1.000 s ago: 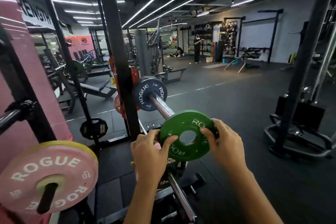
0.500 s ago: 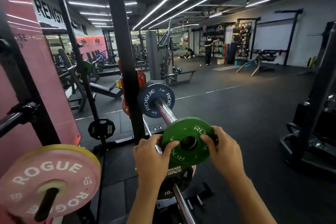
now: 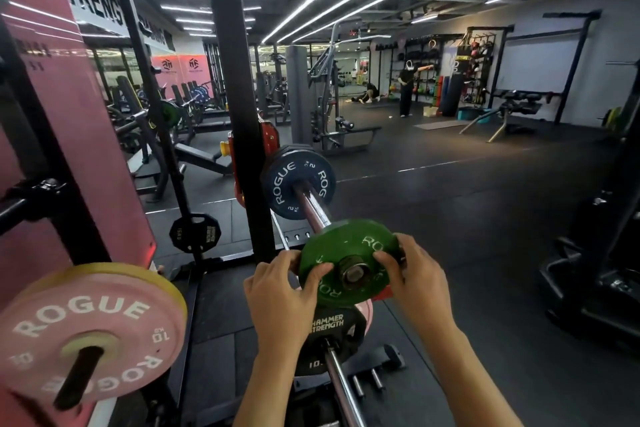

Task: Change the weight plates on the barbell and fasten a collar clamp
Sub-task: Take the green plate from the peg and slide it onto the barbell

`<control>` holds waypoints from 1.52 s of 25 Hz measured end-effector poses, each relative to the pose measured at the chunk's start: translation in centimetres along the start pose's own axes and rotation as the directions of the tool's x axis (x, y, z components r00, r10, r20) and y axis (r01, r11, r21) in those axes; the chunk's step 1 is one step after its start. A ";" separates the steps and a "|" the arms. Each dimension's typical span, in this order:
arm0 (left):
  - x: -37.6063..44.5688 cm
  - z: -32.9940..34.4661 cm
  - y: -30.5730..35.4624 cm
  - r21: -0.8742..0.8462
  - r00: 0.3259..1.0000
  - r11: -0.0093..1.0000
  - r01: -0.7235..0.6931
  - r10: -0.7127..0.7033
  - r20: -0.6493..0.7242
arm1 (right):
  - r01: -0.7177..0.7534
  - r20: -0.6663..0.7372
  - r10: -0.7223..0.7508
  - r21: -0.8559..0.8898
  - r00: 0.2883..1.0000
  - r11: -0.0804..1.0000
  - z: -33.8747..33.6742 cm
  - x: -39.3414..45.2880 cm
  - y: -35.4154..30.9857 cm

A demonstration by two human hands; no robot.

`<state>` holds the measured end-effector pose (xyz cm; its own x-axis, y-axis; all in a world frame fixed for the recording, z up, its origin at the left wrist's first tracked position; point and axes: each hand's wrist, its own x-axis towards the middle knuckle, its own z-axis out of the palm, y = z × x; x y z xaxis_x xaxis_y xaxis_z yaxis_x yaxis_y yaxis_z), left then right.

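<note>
A small green Rogue plate sits on the end of the barbell sleeve, whose tip shows through the plate's hole. My left hand grips the plate's left edge with the thumb on its face. Gripping the right edge is my right hand. Farther along the sleeve a dark blue 2 kg Rogue plate sits against the rack upright. No collar clamp is visible.
A pink 10 kg Rogue plate hangs on a storage peg at lower left. A black Hammer Strength plate rests on a lower bar below my hands. Another black plate hangs on the rack. Black rubber floor stretches right; people stand far back.
The green plate has slid onto the sleeve end; earlier its hole was open in front of the bar, now the bar tip fills it. Both hands stayed on its edges.
</note>
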<state>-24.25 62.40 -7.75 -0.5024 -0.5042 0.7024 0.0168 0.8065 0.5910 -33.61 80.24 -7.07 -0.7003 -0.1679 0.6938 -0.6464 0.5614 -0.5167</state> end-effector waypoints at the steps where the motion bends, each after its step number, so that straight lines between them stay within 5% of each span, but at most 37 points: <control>1: 0.5 0.3 -0.2 0.015 1.000 1.000 0.009 -0.009 -0.001 | -0.003 0.004 0.003 0.007 1.000 1.000 0.5 0.6 0.1; 24: 16.3 12.2 -11.5 0.171 0.976 0.977 0.124 -0.090 -0.198 | -0.016 0.111 0.020 -0.035 0.994 0.999 17.8 17.8 3.9; 28: 18.3 13.7 -11.8 0.203 0.944 0.944 0.261 -0.205 -0.259 | -0.038 0.087 0.038 -0.001 0.996 0.999 20.1 19.8 4.2; 38: 18.3 13.2 -10.4 0.209 0.944 0.940 0.270 -0.215 -0.251 | -0.072 0.137 0.066 0.040 0.988 0.997 19.8 20.0 4.5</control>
<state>-44.99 48.83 -6.27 -0.2609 -0.7267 0.6354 -0.3004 0.6867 0.6620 -56.50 63.37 -5.44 -0.7763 -0.2396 0.5831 -0.6059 0.5391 -0.5851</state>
